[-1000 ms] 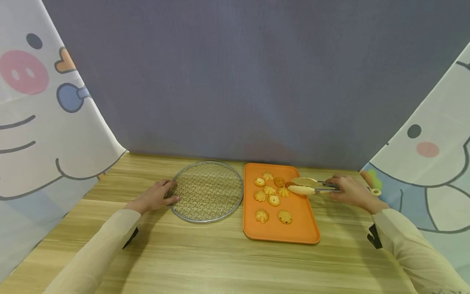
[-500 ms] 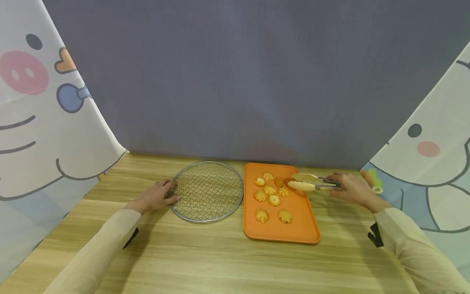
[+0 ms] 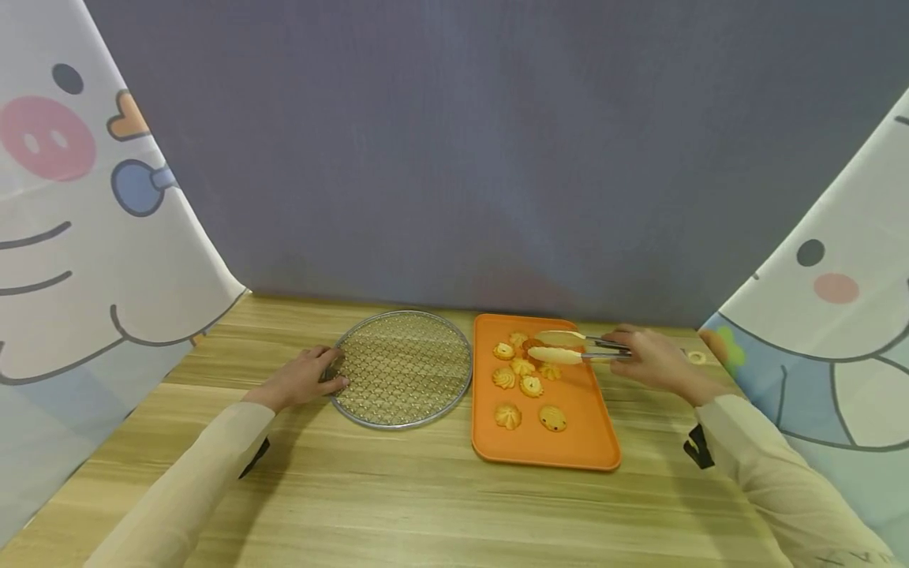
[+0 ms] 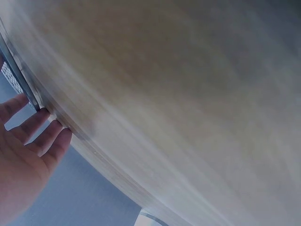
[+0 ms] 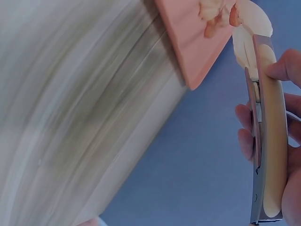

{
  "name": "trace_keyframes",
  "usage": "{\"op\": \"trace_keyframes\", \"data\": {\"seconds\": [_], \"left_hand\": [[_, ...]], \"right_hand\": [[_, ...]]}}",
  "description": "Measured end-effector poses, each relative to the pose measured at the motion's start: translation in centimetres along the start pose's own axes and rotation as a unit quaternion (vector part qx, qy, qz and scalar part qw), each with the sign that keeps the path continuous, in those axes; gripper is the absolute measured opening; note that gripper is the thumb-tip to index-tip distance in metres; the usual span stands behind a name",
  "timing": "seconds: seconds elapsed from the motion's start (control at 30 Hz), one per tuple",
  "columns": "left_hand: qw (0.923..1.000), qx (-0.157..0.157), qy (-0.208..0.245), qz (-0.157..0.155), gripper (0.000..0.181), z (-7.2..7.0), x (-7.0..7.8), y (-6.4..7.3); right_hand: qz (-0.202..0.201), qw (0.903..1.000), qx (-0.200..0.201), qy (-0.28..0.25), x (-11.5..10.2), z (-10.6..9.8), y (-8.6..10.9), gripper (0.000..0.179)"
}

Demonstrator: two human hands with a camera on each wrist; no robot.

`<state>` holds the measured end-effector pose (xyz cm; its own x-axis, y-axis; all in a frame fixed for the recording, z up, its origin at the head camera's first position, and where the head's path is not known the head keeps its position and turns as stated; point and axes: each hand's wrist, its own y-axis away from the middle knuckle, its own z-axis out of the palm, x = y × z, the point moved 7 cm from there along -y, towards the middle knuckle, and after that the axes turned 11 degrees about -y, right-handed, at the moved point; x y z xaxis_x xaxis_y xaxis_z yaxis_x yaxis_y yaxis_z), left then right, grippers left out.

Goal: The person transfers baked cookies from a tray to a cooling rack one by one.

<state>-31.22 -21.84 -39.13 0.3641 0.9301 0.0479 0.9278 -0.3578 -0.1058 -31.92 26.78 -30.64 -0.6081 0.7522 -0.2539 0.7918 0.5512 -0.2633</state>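
My right hand [image 3: 649, 359] holds tongs [image 3: 557, 356] with cream-coloured heads and metal arms. Thumb and fingers lie round the handle in the right wrist view, where a reddish-brown cookie [image 5: 235, 15] shows at the heads. The tongs reach over the back half of an orange tray [image 3: 589, 434]. Several golden piped cookies [image 3: 531, 386] lie on it, partly covered by the tongs near the back. My left hand [image 3: 301, 379] rests at the left rim of a round wire mesh rack [image 3: 401, 371]. In the left wrist view its fingers are spread and fairly straight, fingertips touching the rim.
Rack and tray lie side by side on a wood-grain table [image 3: 398, 497]. A grey curtain [image 3: 461, 173] stands along the back edge. Cartoon-printed panels [image 3: 57, 260] flank both sides.
My right hand and the tongs have moved left over the tray. The reddish cookie once under the tongs' heads is gone from the tray's right side. My left hand and the rack have stayed put.
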Motion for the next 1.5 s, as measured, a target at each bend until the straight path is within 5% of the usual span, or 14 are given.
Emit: {"op": "trace_keyframes", "data": {"seconds": [0.53, 1.5], "left_hand": [[0.9999, 0.007, 0.006, 0.007, 0.059, 0.1, -0.1, -0.1], [0.9999, -0.006, 0.011, 0.005, 0.061, 0.2, -0.2, -0.2]], "right_hand": [[-0.026, 0.9991, -0.005, -0.032, -3.5, 2.7, -4.3, 0.038], [-0.029, 0.9992, -0.028, -0.007, -8.0, 7.0, -11.7, 0.034]]}}
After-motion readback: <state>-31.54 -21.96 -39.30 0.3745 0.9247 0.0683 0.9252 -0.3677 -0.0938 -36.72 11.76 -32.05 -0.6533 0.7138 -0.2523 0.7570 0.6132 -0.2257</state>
